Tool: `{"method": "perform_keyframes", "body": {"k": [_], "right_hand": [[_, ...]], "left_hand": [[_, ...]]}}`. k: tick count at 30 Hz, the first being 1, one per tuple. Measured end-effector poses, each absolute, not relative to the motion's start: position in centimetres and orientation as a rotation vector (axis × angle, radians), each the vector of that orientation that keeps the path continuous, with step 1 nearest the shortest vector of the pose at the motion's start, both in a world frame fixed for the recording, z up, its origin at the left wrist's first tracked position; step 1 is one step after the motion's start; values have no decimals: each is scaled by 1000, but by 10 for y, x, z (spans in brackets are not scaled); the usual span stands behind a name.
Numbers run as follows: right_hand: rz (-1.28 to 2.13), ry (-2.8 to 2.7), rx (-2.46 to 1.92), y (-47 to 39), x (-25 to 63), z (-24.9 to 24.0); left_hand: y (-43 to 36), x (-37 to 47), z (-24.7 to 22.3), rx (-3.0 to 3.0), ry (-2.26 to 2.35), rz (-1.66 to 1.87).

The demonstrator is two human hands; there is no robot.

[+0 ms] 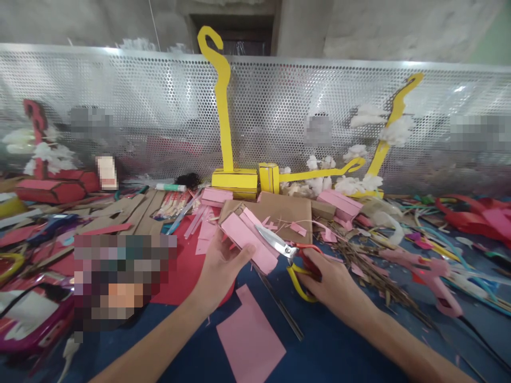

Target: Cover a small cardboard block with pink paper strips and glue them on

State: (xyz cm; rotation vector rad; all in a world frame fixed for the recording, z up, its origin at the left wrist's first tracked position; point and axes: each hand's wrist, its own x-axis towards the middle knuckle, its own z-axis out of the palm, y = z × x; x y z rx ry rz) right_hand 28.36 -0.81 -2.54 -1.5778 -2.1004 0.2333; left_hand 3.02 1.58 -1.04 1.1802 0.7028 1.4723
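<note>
One pink box, gripped by the left hand, scissors just beside it, gripped by the right hand

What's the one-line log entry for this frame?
left hand: holds pink block | right hand: grips scissors, blade at block's edge | nearby: pink sheet, glue gun

Three yellow hooks, one glue gun, one held pair of scissors

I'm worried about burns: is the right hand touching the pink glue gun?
Apart: the head view shows twigs and blue tabletop between right hand and glue gun.
</note>
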Motion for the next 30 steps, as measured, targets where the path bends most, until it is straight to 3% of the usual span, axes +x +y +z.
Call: {"method": "perform_keyframes", "body": {"k": [30], "right_hand": [[192, -2067, -1533, -7, 286, -26]], "left_hand": [[17, 34, -21, 1221, 671, 1375]]}}
